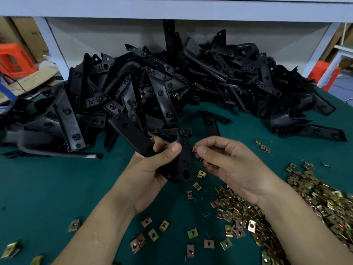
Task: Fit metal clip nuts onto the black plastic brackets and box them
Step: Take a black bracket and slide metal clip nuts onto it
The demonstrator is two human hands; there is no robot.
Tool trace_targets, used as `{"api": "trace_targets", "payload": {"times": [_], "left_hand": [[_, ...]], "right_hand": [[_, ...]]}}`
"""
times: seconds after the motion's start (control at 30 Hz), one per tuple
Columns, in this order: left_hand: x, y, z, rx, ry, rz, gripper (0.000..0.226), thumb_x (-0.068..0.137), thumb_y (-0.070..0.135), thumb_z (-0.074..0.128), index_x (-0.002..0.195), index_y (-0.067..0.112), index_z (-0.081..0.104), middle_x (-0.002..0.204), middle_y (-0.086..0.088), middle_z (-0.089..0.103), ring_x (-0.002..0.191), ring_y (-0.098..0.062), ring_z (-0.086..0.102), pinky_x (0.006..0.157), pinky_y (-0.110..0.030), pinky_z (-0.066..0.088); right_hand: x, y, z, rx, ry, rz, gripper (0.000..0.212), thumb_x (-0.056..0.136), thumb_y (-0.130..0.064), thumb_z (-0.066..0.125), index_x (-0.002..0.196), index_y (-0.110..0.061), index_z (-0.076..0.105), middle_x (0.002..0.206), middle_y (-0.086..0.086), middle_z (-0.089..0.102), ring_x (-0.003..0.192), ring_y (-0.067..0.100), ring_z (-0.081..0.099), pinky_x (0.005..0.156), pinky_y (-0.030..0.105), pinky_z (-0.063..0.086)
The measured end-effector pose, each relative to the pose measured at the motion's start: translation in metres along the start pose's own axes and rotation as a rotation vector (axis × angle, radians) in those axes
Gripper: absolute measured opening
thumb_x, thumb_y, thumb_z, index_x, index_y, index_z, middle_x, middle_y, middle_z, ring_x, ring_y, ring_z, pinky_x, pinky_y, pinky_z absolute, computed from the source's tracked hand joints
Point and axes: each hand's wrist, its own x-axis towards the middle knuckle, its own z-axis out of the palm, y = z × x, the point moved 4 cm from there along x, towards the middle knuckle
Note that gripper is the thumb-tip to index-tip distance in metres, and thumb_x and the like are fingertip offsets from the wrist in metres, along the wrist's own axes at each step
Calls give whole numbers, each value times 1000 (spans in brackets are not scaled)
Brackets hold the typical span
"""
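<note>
Left hand (152,169): fingers curled round a black bracket (183,161).
Right hand (229,161): fingertips pinching a clip nut (194,149) just beside the bracket's edge.

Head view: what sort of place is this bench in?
Probably a factory assembly bench: a big heap of black brackets, a pile of loose clip nuts on a green mat, and cardboard boxes behind.
</note>
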Motion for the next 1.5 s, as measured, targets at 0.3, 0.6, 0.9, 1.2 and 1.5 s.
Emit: {"api": "trace_targets", "payload": {"times": [0.3,0.6,0.9,1.2,1.5], "left_hand": [[-2,-1,2,45,-61,-32,41,79,12,77,71,20,37,98,-9,58,97,-22,65,77,-33,57],[-3,-3,5,58,-76,-61,41,80,10,74,70,19,36,99,-10,61,96,-23,66,74,-32,57],[-5,-3,7,62,-117,-49,38,80,11,76,74,20,39,101,-8,69,98,-24,70,76,-33,59],[2,3,-3,-71,-16,-3,29,79,0,74,87,20,54,119,-16,72,113,-29,70,89,-37,60],[2,6,-4,-141,66,-16,26,77,-1,70,90,20,62,119,-18,73,111,-29,71,81,-33,61]], "right_hand": [[-1,-1,2,-8,-1,-35,19,69,-31,78,86,-21,79,87,1,69,78,9,60,72,18,53],[0,1,6,59,-6,-60,28,64,-27,82,91,-21,74,79,1,67,70,9,60,67,18,52],[-2,-1,6,101,-17,-14,46,65,-24,82,106,-12,66,97,15,70,84,21,64,78,29,52],[1,0,-6,168,107,-46,21,69,-13,76,90,-13,72,86,4,71,75,10,67,73,18,55],[2,3,-4,140,33,-24,29,72,-5,71,95,-19,81,103,5,77,93,12,72,78,20,57]]}}
